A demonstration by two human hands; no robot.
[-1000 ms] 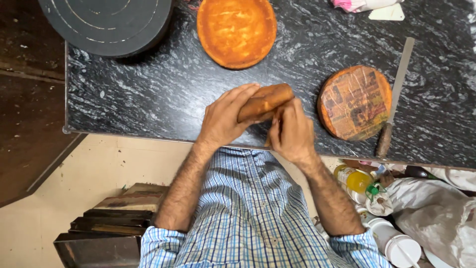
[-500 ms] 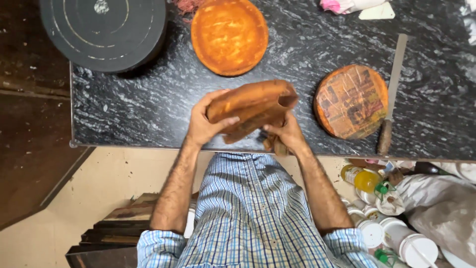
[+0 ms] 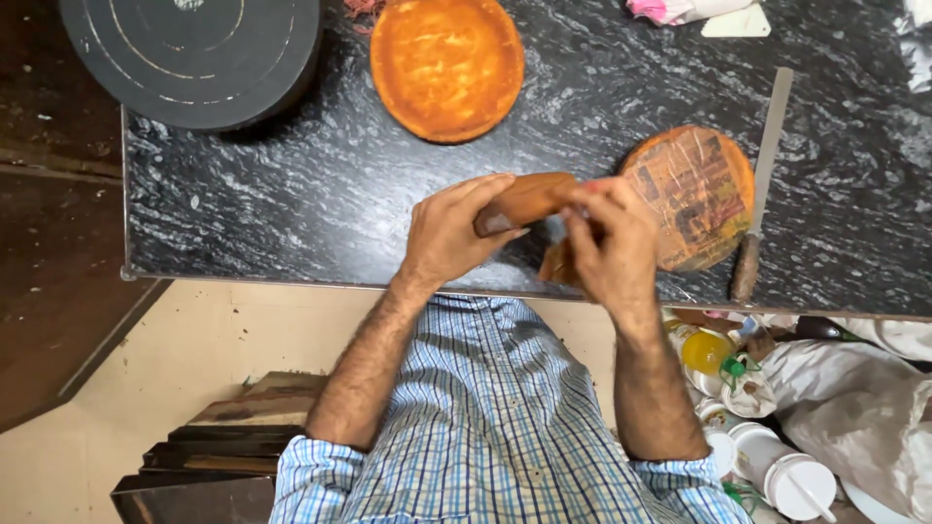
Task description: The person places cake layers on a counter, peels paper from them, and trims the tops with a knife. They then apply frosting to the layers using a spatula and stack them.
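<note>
Hands first: left hand (image 3: 449, 233) and right hand (image 3: 610, 247) are close together over the counter's near edge, both clamped on one brown cake layer (image 3: 524, 199) held edge-up between them, clear of the stone. Just behind the right hand sits a paper-covered round (image 3: 691, 199), near the front edge, with a long knife (image 3: 762, 184) beside it. Farther back lies a golden cake layer (image 3: 447, 66), bare and untouched. Far left corner, a dark turntable (image 3: 194, 58) stands with nothing on it. My read: stacking hasn't begun.
</note>
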